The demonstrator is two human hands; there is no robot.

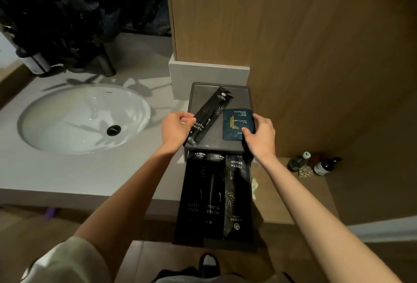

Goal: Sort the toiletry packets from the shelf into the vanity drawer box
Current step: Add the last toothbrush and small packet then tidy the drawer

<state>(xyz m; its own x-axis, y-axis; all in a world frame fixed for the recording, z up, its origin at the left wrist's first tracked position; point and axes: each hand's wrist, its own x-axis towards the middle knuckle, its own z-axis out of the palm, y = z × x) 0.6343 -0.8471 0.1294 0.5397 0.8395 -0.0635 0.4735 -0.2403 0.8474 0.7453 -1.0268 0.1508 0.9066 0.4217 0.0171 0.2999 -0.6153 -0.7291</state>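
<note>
A dark drawer box (198,93) stands on the vanity, its grey top serving as a shelf. On that top lies a long black toothbrush packet (211,113), slanted, and my left hand (174,128) pinches its lower end. Beside it lies a square dark-blue packet (235,122) marked "Light Luxury"; my right hand (259,134) grips its lower right corner with thumb on top. The pulled-out drawer (252,210) below holds three black toothbrush packets (213,194) side by side.
A white oval sink (83,120) is set in the grey counter at left, with a dark faucet base (106,66) behind it. A wooden wall panel (316,56) rises right of the box. Small bottles (316,165) stand on a low wooden ledge at right.
</note>
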